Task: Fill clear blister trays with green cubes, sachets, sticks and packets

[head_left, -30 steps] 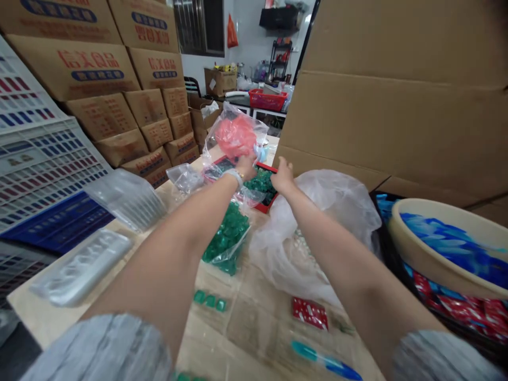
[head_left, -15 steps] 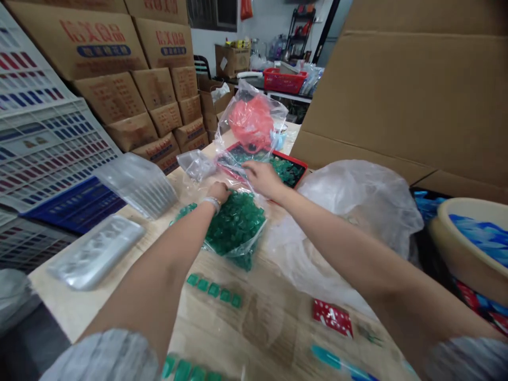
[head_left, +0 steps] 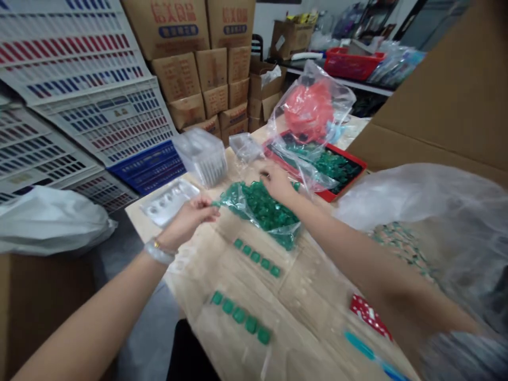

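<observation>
The pale wooden table (head_left: 301,317) carries one bag of green pieces (head_left: 270,209), and around it lie a red-rimmed tray (head_left: 349,182) at two o'clock, stacked clear trays (head_left: 202,159) at ten, two rows of green squares (head_left: 256,256) near seven, and a spotted red packet (head_left: 369,315) past four.

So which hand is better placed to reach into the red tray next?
Probably the right hand: it is close beside the red tray. The left hand is farther away, by the left end of the bag of green pieces.
</observation>
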Available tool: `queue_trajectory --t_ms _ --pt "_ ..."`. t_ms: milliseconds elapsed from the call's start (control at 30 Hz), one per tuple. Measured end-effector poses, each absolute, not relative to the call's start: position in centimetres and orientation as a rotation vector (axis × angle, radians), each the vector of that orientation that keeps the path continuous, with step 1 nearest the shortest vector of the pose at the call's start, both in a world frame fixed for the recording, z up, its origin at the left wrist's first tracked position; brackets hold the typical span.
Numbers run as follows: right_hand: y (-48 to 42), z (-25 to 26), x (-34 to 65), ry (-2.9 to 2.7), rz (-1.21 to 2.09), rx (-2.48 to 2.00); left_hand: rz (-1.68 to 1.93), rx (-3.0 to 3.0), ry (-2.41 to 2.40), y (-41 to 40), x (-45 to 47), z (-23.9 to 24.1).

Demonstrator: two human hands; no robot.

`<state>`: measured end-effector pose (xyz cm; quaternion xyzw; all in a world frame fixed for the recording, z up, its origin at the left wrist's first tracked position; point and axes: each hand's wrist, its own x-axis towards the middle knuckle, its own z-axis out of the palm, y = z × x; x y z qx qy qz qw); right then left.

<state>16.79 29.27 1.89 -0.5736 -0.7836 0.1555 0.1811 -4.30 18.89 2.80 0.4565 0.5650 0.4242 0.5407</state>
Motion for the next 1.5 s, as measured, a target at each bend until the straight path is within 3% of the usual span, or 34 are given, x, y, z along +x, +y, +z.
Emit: queue_trajectory --t_ms 133,233,700,933,1067,1333,1433,1500 --pt "21.6 1.4 10.7 -1.997 1.236 -1.251 1.012 0.656 1.176 12.1 -5.3 1.6" --pt "17.4 0.5 7.8 -1.719 1.481 -1.215 1.125 0.546 1.158 10.4 -4.8 1.0" --pt "13.5 1.2 4.4 -1.481 1.693 -1.279 1.107 1.420 1.482 8.1 -8.3 -0.9" --pt "12.5 0.7 4.8 -1.753 1.499 -1.254 1.049 1.297 1.517 8.0 -8.1 -0.8" --pt "11.7 1.3 5.6 -1.980 1.290 -1.069 1.035 0.927 1.246 7.6 -7.5 -0.9" --pt "14.4 1.6 4.6 -1.764 1.797 -1.018 0.955 0.582 1.027 8.8 -9.1 -0.5" --pt "16.2 1.1 3.6 -1.774 1.771 -0.966 0.930 0.562 1.000 10.0 -10.5 0.1" --pt "17.7 0.5 3.0 -1.874 1.583 -1.047 0.999 0.551 1.063 10.6 -11.3 0.3"
